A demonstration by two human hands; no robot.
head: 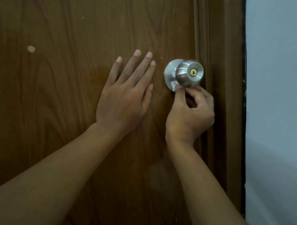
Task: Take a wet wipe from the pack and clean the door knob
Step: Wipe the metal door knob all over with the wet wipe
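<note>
On the brown door [57, 97], near its right edge, the right hand [190, 115] pinches a wet wipe [174, 84] beneath the door knob [188, 74]; the left hand [124, 96] lies flat, fingers spread. Wiping is underway; next likely the knob's face.

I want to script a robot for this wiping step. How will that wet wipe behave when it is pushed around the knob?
The wet wipe looks thin and bunched under the right hand, so it is probably floppy and needs pinching. The door knob is smooth, rounded metal, so the wipe may slide easily. It seems to tuck against the round plate, suggesting it conforms.
</note>
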